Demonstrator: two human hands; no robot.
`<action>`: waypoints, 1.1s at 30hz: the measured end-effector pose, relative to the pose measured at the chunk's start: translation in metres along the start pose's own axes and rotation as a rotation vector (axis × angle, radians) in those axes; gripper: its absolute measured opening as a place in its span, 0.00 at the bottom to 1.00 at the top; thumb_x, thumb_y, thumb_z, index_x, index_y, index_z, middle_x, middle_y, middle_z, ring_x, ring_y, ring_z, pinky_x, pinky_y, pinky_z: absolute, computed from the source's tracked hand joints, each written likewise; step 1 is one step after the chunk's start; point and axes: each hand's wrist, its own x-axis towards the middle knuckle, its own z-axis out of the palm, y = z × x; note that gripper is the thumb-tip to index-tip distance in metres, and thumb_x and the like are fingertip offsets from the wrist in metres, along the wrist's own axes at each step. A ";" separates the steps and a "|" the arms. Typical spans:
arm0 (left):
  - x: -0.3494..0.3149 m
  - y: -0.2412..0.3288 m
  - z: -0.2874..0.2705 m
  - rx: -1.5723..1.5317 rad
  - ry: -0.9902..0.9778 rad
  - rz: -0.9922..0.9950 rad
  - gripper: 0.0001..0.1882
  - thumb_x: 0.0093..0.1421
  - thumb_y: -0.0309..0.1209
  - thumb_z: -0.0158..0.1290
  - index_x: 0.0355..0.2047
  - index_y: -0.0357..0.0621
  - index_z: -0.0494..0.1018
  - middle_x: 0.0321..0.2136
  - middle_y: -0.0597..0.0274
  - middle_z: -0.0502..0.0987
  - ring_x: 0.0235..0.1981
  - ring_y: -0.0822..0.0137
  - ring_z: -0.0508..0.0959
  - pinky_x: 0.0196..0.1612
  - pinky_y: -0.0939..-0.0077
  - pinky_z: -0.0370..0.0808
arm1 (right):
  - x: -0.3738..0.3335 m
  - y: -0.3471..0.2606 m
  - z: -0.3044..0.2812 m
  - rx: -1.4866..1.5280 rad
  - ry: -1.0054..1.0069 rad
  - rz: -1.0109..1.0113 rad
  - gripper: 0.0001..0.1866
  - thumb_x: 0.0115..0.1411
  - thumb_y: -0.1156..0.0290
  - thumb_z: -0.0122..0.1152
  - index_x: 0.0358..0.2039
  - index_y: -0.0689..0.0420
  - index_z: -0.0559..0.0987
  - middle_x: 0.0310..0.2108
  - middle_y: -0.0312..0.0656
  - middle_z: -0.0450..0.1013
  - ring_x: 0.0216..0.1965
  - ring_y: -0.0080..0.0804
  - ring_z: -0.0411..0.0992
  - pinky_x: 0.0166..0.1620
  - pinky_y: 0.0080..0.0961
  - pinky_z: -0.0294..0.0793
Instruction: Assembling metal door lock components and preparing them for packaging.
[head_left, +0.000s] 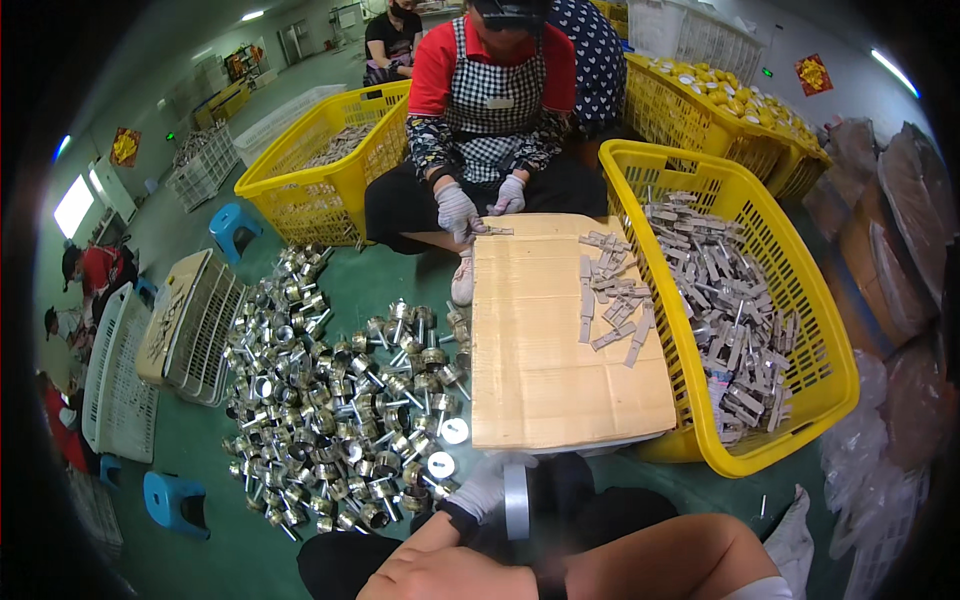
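My left hand (482, 488), in a pale glove with a dark cuff, is at the near edge of the cardboard sheet (530, 350). It closes on a silver-grey ring-like band (516, 502), seen nearly edge-on; its fingers are partly hidden. My right forearm crosses from the lower right, and the bare right hand (445, 575) lies over my left forearm, its fingers not distinguishable. Several flat grey metal clip-like parts (615, 290) lie on the cardboard's right side. Across from me, a co-worker's gloved hands (460, 210) hold a similar part (495, 231) at the far edge.
A heap of shiny metal cups with stems (330, 400) covers the floor at left. The yellow basket (840, 400) at right holds many grey parts. Another yellow basket (250, 185) stands far left. Blue stools (175, 500) and plastic bags (860, 460) lie farther out.
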 end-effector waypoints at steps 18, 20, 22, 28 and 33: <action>-0.002 0.004 -0.001 0.077 -0.008 -0.010 0.13 0.51 0.28 0.55 0.39 0.47 0.73 0.41 0.59 0.74 0.45 0.65 0.72 0.51 0.75 0.67 | 0.022 0.015 -0.003 -0.063 -0.055 0.152 0.11 0.48 0.65 0.53 0.28 0.59 0.75 0.25 0.49 0.74 0.28 0.45 0.74 0.32 0.38 0.73; -0.001 0.016 0.000 0.222 0.000 0.004 0.13 0.50 0.28 0.56 0.38 0.47 0.74 0.41 0.59 0.74 0.45 0.65 0.72 0.51 0.75 0.67 | 0.023 0.023 0.000 -0.081 -0.038 0.143 0.11 0.48 0.66 0.53 0.28 0.59 0.75 0.24 0.49 0.74 0.28 0.45 0.74 0.32 0.38 0.73; 0.001 0.015 -0.004 0.214 -0.009 0.000 0.13 0.50 0.27 0.57 0.38 0.47 0.74 0.40 0.60 0.74 0.44 0.66 0.72 0.51 0.75 0.67 | 0.024 0.029 0.002 -0.097 -0.021 0.133 0.10 0.48 0.66 0.53 0.28 0.59 0.76 0.24 0.48 0.74 0.28 0.46 0.74 0.32 0.37 0.73; -0.017 0.041 0.007 -0.295 -0.011 -0.250 0.17 0.49 0.25 0.58 0.41 0.42 0.72 0.41 0.61 0.73 0.43 0.68 0.72 0.50 0.75 0.68 | 0.024 0.018 -0.002 -0.060 -0.008 0.108 0.09 0.48 0.68 0.53 0.28 0.58 0.76 0.23 0.50 0.74 0.28 0.47 0.74 0.31 0.38 0.73; -0.017 0.014 0.003 0.202 0.022 0.109 0.16 0.50 0.22 0.57 0.41 0.40 0.71 0.40 0.60 0.73 0.41 0.69 0.73 0.47 0.76 0.70 | 0.019 0.013 -0.001 -0.018 -0.080 0.148 0.10 0.48 0.68 0.53 0.29 0.59 0.75 0.25 0.53 0.73 0.30 0.49 0.74 0.33 0.41 0.72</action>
